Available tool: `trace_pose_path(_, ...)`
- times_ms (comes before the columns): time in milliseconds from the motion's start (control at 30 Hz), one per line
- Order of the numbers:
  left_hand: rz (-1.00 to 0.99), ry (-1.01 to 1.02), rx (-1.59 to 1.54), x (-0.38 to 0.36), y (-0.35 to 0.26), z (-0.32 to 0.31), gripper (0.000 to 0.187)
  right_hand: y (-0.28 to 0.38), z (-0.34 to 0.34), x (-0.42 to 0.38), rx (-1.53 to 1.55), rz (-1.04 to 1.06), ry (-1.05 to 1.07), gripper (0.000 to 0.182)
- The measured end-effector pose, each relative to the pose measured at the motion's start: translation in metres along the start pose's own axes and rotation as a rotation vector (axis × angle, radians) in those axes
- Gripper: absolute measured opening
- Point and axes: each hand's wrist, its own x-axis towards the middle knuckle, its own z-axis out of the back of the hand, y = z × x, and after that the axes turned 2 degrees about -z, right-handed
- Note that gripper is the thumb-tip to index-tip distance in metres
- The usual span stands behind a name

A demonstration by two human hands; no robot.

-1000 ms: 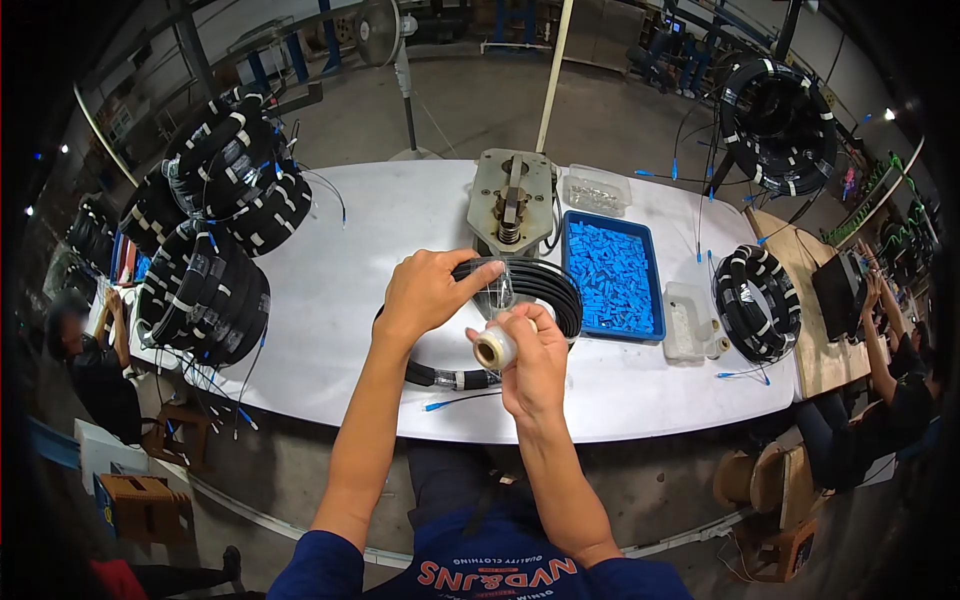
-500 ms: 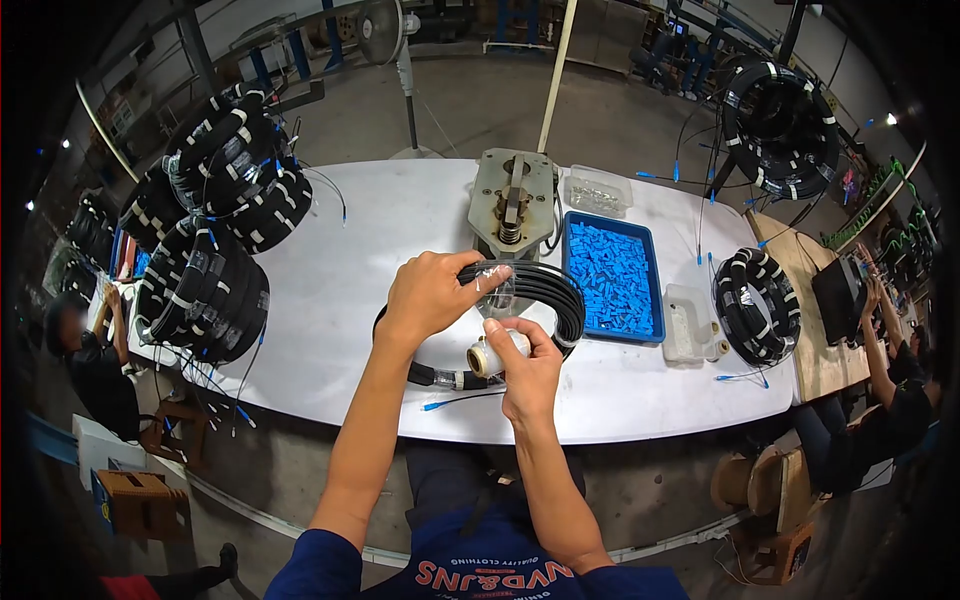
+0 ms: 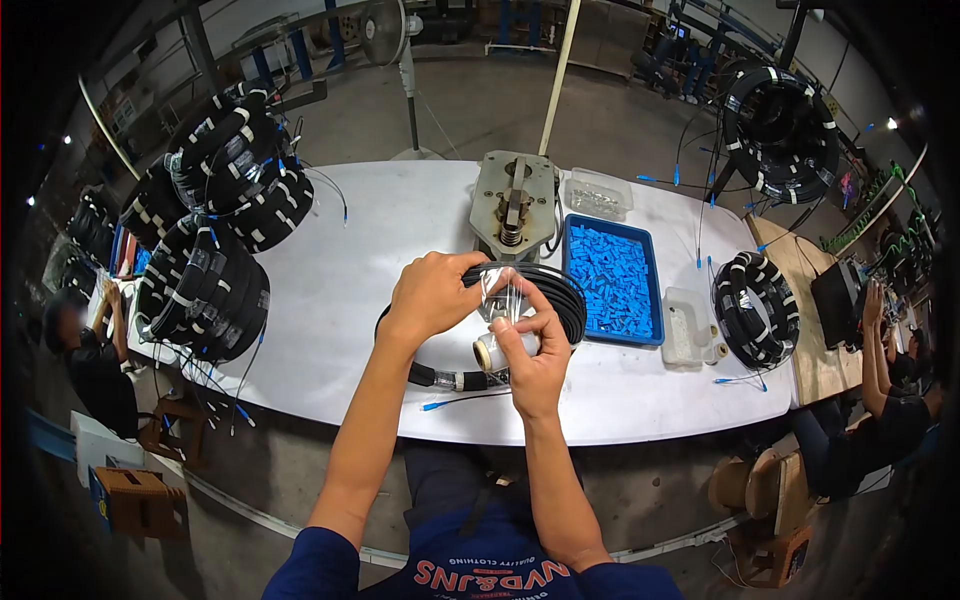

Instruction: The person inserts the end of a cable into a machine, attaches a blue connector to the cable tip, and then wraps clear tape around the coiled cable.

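A coil of black cable (image 3: 568,305) is in front of me at the middle of the table, its near part lying on the white top. My left hand (image 3: 435,295) is closed on the far left part of the coil, thumb toward the clear film on it. In my right hand (image 3: 538,365) is a small roll of clear wrapping film (image 3: 492,354), held inside the ring. A shiny strip of film (image 3: 508,290) stretches between the roll and the cable. A cable end with a blue connector (image 3: 432,406) lies at the near side of the coil.
A metal press-like device (image 3: 515,205) stands just beyond the coil. Right of it are a blue tray (image 3: 659,300) of small blue parts and clear plastic boxes (image 3: 685,330). Wrapped coils (image 3: 205,290) are stacked left; others (image 3: 757,310) lie right. People sit at both sides.
My right hand has moved up slightly with the film roll, its fingers now closer to the cable. The film strip shows more plainly. My left hand keeps its hold on the coil.
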Motion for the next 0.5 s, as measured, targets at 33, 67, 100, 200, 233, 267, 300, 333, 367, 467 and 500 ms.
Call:
trace_pose_path(33,-0.005,-0.008,-0.002,0.001,0.002,-0.001,0.041,0.001,0.0,-0.001,-0.001,0.001,-0.001,0.016)
trace_pose_path(67,-0.006,-0.009,-0.003,0.001,0.004,-0.001,0.041,0.003,-0.001,0.0,-0.091,-0.009,0.006,0.016)
trace_pose_path(100,-0.019,0.019,-0.007,0.002,0.003,0.001,0.04,0.005,-0.001,0.0,-0.181,-0.019,0.012,0.016)
trace_pose_path(200,-0.068,0.096,-0.031,0.005,0.004,0.008,0.037,0.013,0.001,0.003,-0.183,-0.083,-0.003,0.017)
trace_pose_path(233,-0.104,0.146,-0.05,0.005,0.006,0.01,0.036,0.014,0.002,0.005,-0.195,-0.107,-0.005,0.018)
trace_pose_path(267,-0.104,0.146,-0.052,0.004,0.01,0.011,0.036,0.011,0.003,0.005,-0.185,-0.096,-0.009,0.018)
trace_pose_path(300,-0.178,0.155,-0.138,0.004,0.015,0.011,0.036,0.009,0.005,0.006,-0.187,-0.094,-0.008,0.018)
trace_pose_path(333,-0.252,0.165,-0.223,0.005,0.018,0.012,0.036,0.008,0.006,0.005,-0.167,-0.109,-0.012,0.018)
trace_pose_path(367,-0.253,0.163,-0.221,0.005,0.02,0.012,0.036,0.008,0.006,0.005,-0.146,-0.124,-0.016,0.018)
trace_pose_path(467,-0.262,0.199,-0.202,0.006,0.02,0.016,0.036,0.009,0.001,0.001,-0.041,-0.142,-0.041,0.018)
trace_pose_path(500,-0.234,0.215,-0.181,0.006,0.018,0.018,0.036,0.011,0.0,-0.003,-0.04,-0.141,-0.039,0.018)
